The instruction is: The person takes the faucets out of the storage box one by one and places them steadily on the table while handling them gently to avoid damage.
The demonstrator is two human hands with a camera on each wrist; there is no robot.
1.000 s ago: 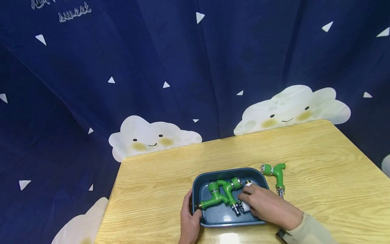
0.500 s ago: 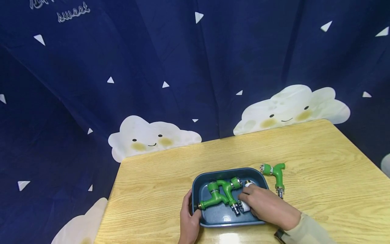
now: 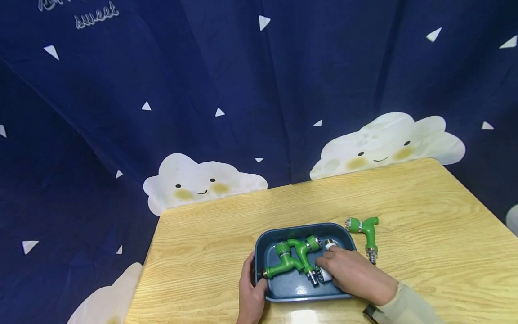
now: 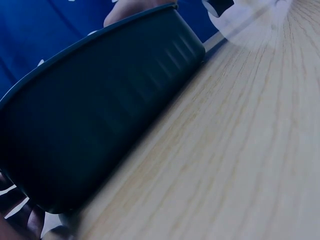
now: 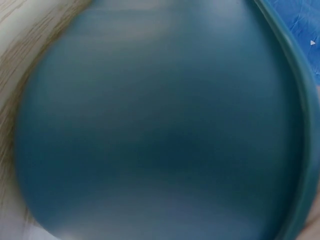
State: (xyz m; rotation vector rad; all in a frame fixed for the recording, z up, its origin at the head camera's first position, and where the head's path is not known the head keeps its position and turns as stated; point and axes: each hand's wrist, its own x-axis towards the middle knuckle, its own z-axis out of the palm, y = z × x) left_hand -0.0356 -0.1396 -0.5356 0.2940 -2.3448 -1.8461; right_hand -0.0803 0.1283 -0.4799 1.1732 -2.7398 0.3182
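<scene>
My left hand (image 3: 252,294) grips the left end of a dark blue plastic tray (image 3: 301,298), thumb at the rim and fingers along the outer wall. Inside lie two green faucets (image 3: 282,268), partly overlapping, with ribbed knobs and metal ends. My right hand (image 3: 358,275) reaches over the right side and holds a white faucet (image 3: 325,274) in the tray; its ribbed knob and brass end show, and the hand hides its middle. The wrist views show mostly the tray's outer wall (image 4: 100,115), with part of the right hand (image 4: 132,9) above the rim in the left one.
Another green faucet (image 3: 370,234) lies on the wooden table (image 3: 210,243), just right of the tray. Behind the table hangs a dark blue curtain (image 3: 226,67) with white clouds and triangles. A black band (image 3: 370,311) shows under the right sleeve (image 3: 408,303).
The right hand's fingers have shifted slightly, and more of the white faucet's brass end shows. The left hand, tray and green faucets stay in place.
</scene>
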